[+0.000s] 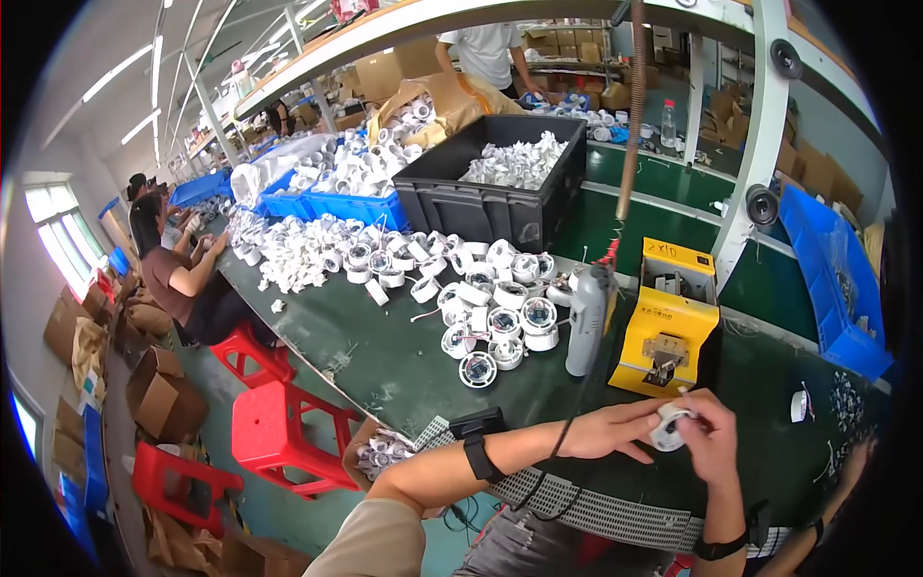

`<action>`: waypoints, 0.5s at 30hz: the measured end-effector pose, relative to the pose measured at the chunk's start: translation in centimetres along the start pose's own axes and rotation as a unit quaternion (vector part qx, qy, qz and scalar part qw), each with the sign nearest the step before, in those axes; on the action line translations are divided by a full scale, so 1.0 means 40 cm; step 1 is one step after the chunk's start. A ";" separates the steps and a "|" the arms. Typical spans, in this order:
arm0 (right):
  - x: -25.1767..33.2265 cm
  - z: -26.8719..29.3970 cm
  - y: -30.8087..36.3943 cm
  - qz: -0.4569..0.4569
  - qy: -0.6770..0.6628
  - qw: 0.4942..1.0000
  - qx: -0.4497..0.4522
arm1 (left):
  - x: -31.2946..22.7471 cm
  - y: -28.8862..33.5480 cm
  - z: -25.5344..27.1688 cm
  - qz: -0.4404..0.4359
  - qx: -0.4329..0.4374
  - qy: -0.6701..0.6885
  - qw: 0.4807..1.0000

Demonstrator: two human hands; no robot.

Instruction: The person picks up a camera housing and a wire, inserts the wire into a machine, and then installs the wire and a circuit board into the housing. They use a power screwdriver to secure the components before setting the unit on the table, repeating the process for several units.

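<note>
Both my hands are at a small white round plastic housing (pixel 665 431) over the near right part of the green workbench. My right hand (pixel 712 438) grips it from the right, with thumb and fingers round its edge. From the left, my left hand (pixel 615 429) has its fingers against the housing's upper left side, its thumb lower down. The housing's inside is partly covered by my fingers. Just beyond them stands a yellow machine (pixel 670 332) with a metal fixture on its front. Left of it a grey electric screwdriver (pixel 586 322) hangs from a coiled spring (pixel 632 125).
Many white round housings (pixel 505 322) are heaped left of the screwdriver. Behind are a black crate (pixel 471 202) of small white parts and blue bins (pixel 356 207). Small screws (pixel 846 404) lie at right, near another person's hand (pixel 856 460). Red stools (pixel 279 423) stand at left.
</note>
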State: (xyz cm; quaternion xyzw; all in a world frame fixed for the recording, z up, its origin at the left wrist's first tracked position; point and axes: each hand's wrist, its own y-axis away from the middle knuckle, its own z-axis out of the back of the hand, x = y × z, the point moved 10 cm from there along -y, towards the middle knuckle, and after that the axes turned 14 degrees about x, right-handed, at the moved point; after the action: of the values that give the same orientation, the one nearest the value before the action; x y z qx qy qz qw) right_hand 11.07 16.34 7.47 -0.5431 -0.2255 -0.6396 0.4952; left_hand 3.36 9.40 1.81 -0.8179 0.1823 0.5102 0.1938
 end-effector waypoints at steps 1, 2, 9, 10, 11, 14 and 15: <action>0.008 -0.015 -0.005 0.019 0.048 0.999 -0.013 | 0.005 -0.002 0.010 0.004 0.000 -0.001 1.000; 0.015 -0.019 -0.006 0.024 0.059 0.997 -0.037 | 0.006 -0.004 0.017 -0.003 0.007 0.034 0.999; -0.018 -0.015 0.015 -0.055 -0.016 0.997 -0.056 | -0.016 0.017 0.043 0.000 -0.073 0.017 0.997; -0.023 -0.009 0.019 -0.056 -0.017 0.997 -0.058 | -0.019 0.019 0.047 0.011 -0.073 -0.024 0.997; -0.053 -0.008 0.025 -0.092 -0.050 0.994 -0.042 | -0.017 0.021 0.051 0.023 -0.073 -0.063 0.995; -0.074 -0.009 0.039 -0.125 -0.105 0.986 -0.033 | -0.023 0.015 0.064 0.004 -0.083 -0.040 0.996; -0.070 -0.004 0.040 -0.112 -0.130 0.985 -0.036 | -0.021 0.009 0.064 0.011 -0.085 -0.039 0.996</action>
State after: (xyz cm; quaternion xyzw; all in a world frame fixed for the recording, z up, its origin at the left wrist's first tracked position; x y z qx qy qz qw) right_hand 12.19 16.64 4.44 -0.6098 -0.3244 -0.6229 0.3673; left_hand 0.88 10.48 1.50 -0.8088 0.1397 0.5573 0.1253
